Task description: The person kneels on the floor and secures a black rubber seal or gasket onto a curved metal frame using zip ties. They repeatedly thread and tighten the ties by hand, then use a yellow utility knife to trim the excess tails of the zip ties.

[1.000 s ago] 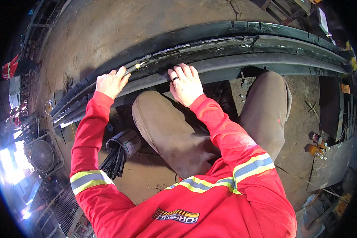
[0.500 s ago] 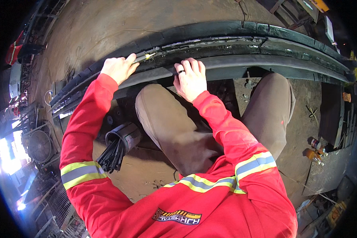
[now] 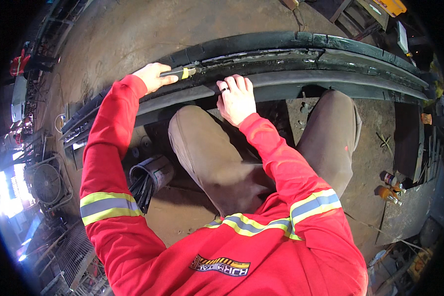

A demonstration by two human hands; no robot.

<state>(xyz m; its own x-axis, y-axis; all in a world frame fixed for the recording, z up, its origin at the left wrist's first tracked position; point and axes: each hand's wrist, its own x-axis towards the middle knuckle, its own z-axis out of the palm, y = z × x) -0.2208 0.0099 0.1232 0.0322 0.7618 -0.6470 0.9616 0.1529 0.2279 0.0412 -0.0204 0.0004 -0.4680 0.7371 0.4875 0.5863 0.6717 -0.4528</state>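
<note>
A long dark beam (image 3: 320, 79), with a channel along its length, lies across in front of my knees. My left hand (image 3: 155, 78) is closed around a utility knife (image 3: 185, 73) with a grey handle and a yellow band. The knife's front end points right, over the channel; its blade is too small to make out. Grey ragged material (image 3: 251, 56) runs along the channel's far side. My right hand (image 3: 236, 98), a dark ring on one finger, grips the beam's near edge with its fingers bent over it.
Below my left forearm lies a tipped bucket (image 3: 155, 173) full of dark strips (image 3: 142, 191). A fan (image 3: 47, 182) stands at the far left. Orange and clear bottles (image 3: 390, 193) lie at the right. Another person in red (image 3: 18, 65) is at the upper left.
My left hand has shifted slightly right, and the knife has swung from a slant to nearly level. My right hand keeps its place on the beam.
</note>
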